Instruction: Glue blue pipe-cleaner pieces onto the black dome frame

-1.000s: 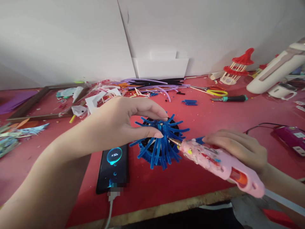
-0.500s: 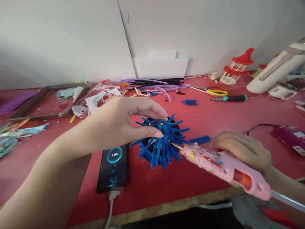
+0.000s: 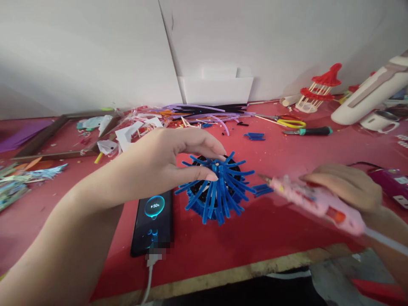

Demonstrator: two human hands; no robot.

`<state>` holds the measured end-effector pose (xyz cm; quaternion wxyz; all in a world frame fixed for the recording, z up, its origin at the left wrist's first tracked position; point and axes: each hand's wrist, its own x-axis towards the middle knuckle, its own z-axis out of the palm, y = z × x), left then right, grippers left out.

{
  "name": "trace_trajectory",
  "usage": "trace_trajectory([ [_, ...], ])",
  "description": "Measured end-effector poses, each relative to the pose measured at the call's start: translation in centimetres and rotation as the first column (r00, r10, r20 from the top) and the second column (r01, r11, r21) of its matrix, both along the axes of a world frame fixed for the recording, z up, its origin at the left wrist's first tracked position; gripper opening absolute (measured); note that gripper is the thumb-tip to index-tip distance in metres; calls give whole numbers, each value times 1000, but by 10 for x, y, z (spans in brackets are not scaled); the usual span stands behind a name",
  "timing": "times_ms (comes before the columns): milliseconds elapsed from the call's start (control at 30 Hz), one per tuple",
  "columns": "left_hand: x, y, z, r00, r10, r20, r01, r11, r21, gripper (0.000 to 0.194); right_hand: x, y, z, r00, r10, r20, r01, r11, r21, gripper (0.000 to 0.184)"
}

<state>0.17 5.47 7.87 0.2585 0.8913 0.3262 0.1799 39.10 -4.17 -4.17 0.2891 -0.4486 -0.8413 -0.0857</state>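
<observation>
The blue stems (image 3: 221, 173) pinched by the left hand (image 3: 156, 163) should be steadied lightly, with the glue gun (image 3: 314, 202) gripped by the right hand (image 3: 349, 185) clear at three o'clock.

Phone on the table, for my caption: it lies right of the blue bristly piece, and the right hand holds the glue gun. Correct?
Not quite: the phone lies left of the blue bristly piece, as the head view shows. The right hand does hold the glue gun.

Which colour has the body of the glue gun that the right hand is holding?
The glue gun is pink, best seen in the head view.
</observation>
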Motion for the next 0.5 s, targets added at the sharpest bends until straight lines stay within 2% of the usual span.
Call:
trace_trajectory([
  [67,1,0,0,1000,-12,-4,12,1000,-20,28,24,16,-13,971,-166,173,188,975,-121,42],
  [133,1,0,-1,1000,-19,5,19,1000,-19,29,43,33,-25,905,-275,326,352,912,-210,50],
  [233,-2,1,-1,1000,-22,6,22,1000,-2,30,62,53,-33,856,-320,406,444,858,-260,50],
  [300,-5,2,0,1000,-8,-12,8,1000,5,32,64,60,-26,840,-342,421,470,845,-253,51],
  [400,-9,5,1,1000,18,-16,-17,999,29,41,43,64,-1,862,-313,398,420,882,-215,54],
  [467,-11,7,1,1000,13,6,-14,999,36,45,11,67,13,938,-146,313,220,951,-217,48],
  [500,-11,8,1,1000,4,11,-5,999,35,46,-9,71,17,961,-50,271,122,958,-258,44],
])
